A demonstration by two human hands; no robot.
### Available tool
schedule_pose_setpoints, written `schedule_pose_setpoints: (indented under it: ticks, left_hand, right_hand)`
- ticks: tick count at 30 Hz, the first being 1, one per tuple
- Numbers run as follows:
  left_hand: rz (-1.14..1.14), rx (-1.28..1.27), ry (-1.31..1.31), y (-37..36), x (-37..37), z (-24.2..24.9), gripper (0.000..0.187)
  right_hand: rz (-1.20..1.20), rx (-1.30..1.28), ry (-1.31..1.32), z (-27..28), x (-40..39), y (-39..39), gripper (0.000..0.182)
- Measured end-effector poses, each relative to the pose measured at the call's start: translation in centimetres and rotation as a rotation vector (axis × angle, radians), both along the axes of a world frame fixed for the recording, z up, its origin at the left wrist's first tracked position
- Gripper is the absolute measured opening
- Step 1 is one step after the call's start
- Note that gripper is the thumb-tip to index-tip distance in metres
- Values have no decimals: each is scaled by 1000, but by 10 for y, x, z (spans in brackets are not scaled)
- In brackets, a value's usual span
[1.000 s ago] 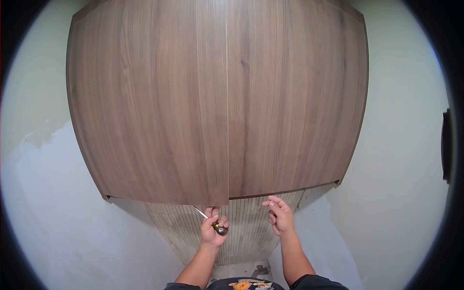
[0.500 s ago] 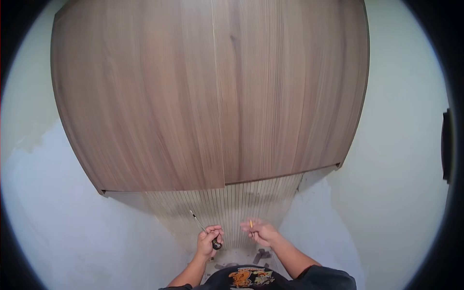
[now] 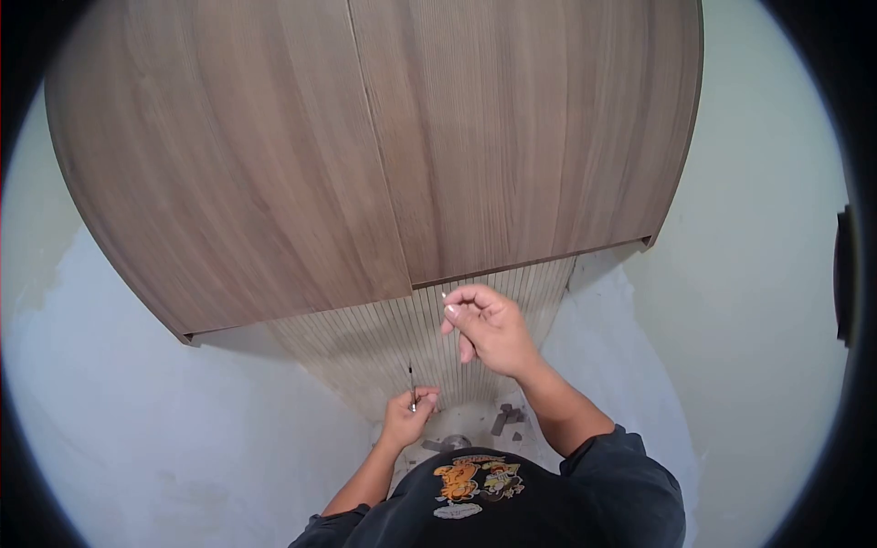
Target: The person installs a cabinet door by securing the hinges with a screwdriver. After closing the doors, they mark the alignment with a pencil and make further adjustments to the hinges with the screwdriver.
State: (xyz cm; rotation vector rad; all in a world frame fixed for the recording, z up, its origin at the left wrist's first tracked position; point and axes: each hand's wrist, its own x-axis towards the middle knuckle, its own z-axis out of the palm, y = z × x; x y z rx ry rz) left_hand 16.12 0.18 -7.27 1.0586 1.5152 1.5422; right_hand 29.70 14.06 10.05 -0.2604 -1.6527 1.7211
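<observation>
Head view: the left hand (image 3: pixel 408 416) is low, fist wrapped round a thin screwdriver (image 3: pixel 412 384) that points up before the slatted panel (image 3: pixel 365 342). Right hand (image 3: pixel 489 327) is raised just beneath the wooden cabinet (image 3: pixel 365 155), fingertips pinching a tiny screw (image 3: pixel 445 297).

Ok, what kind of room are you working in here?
Probably a room being fitted out or renovated: a wood-grain wall cabinet hangs on patchy, unfinished plaster above a ribbed panel, the left hand holds a screwdriver, and small offcuts lie on the floor.
</observation>
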Motion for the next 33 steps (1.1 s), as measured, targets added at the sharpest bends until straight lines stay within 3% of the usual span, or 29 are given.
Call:
schedule_pose_setpoints:
  ticks: [6, 9, 12, 13, 19, 22, 29, 33]
  left_hand:
    - [22, -268, -165, -27, -11, -68, 14]
    - [63, -389, -190, -43, -15, -111, 14]
    - [115, -447, -110, -57, -19, -170, 16]
    - [123, -458, -85, -64, -22, -195, 16]
    - [157, -515, -30, -102, -27, -244, 19]
    - [182, -620, 43, -125, -45, -302, 21]
    - [245, -698, -8, -149, -51, -304, 24]
    - [274, -702, -46, -148, -44, -288, 24]
  right_hand:
    - [22, 106, 253, 31, -13, -8, 30]
    - [50, 240, 255, 43, -22, 2, 34]
    - [-358, 834, 326, 65, -41, 17, 33]
    - [-438, 904, 353, 76, -46, 18, 29]
    - [-642, 946, 557, 123, -76, 28, 20]
    - [-702, 1000, 617, 137, -90, 34, 19]
    - [-869, 1183, 623, 146, -104, 44, 21]
    - [-860, 1206, 612, 124, -102, 45, 22]
